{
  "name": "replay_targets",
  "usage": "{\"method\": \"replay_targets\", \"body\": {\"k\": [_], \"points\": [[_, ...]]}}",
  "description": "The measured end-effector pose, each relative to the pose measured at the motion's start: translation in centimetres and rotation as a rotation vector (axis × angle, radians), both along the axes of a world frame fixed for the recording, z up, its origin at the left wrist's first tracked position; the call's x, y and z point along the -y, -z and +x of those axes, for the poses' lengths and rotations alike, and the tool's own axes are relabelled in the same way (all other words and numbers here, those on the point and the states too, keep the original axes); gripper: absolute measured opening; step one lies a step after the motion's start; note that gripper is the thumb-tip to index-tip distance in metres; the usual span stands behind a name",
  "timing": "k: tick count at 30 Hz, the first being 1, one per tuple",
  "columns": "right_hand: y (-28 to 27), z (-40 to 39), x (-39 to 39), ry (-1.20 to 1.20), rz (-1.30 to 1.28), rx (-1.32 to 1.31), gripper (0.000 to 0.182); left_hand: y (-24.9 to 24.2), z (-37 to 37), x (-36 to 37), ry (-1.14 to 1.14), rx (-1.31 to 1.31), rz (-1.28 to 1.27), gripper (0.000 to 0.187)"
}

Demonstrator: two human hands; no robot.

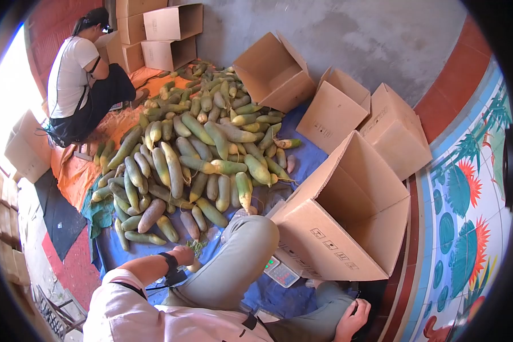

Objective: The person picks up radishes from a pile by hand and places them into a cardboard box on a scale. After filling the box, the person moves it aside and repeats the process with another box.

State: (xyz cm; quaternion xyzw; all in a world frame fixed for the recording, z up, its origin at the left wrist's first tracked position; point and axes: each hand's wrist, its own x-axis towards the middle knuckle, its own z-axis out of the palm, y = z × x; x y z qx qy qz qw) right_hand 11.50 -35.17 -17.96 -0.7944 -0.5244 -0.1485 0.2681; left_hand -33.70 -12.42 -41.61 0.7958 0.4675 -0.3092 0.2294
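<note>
My left hand (182, 255), a black band on its wrist, is closed low over the blue tarp (225, 223) at the near edge of the radish pile. Green leaf scraps (197, 247) and the pale end of a radish (194, 265) show beside it; I cannot tell what its fingers hold. By my right knee is my right hand (352, 322), its fingers curled around a small dark shape. Many green radishes (176, 162) lie heaped in front of me. A digital scale (282, 273) with a lit green display sits between my legs, next to a large open carton (347, 211).
More open cartons (333, 108) stand along the wall at right, and others (174, 25) are stacked at the back left. A person (82, 80) crouches beyond the pile at left, on an orange tarp (74, 176). Painted tiles (461, 228) line the right wall.
</note>
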Motion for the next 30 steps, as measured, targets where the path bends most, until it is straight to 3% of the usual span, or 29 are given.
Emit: {"method": "replay_targets", "body": {"k": [3,6,8,9,11,13,16,18,20,25,28,30], "points": [[0.0,-0.1,0.1,0.008,0.020,0.016,0.012,-3.1,0.8,-1.8,-0.069,0.032,-0.063,0.028],[0.2,0.2,0.2,-0.005,0.040,0.020,0.011,-3.5,-0.2,-4.2,-0.012,0.067,0.068,0.026],[0.3,0.1,0.2,-0.003,0.054,0.021,0.010,-4.6,-1.6,-5.8,0.199,0.180,0.342,0.021],[0.2,0.1,0.1,-0.002,0.058,0.019,0.010,-4.7,-2.5,-6.2,-0.241,0.509,0.318,0.021],[0.2,0.0,0.1,0.005,0.060,0.032,0.009,-11.2,-1.4,-6.6,-0.834,0.844,0.228,0.025],[0.3,0.2,0.2,0.003,0.061,0.036,0.009,-14.6,-0.8,-7.3,-1.015,1.230,0.153,0.032],[0.5,0.2,0.0,-0.007,0.069,0.049,0.008,-22.7,1.2,-6.9,-0.978,1.466,0.151,0.035],[0.6,0.3,0.0,-0.015,0.083,0.061,0.008,-25.6,2.2,-6.9,-0.958,1.542,0.139,0.034],[0.6,0.3,0.0,-0.019,0.083,0.037,0.009,-27.3,3.0,-6.8,-0.891,1.800,0.059,0.035],[0.0,0.4,-0.1,-0.046,0.104,-0.032,0.010,-31.6,4.2,-4.5,-0.734,1.839,0.031,0.038],[-2.0,-1.0,-1.1,-0.093,0.152,-0.113,0.014,-32.9,5.1,-2.9,-0.634,1.901,-0.199,0.039],[-4.3,-3.1,-2.1,-0.132,0.176,-0.142,0.017,-34.3,5.9,-1.5,-0.649,1.777,-0.284,0.038]]}}
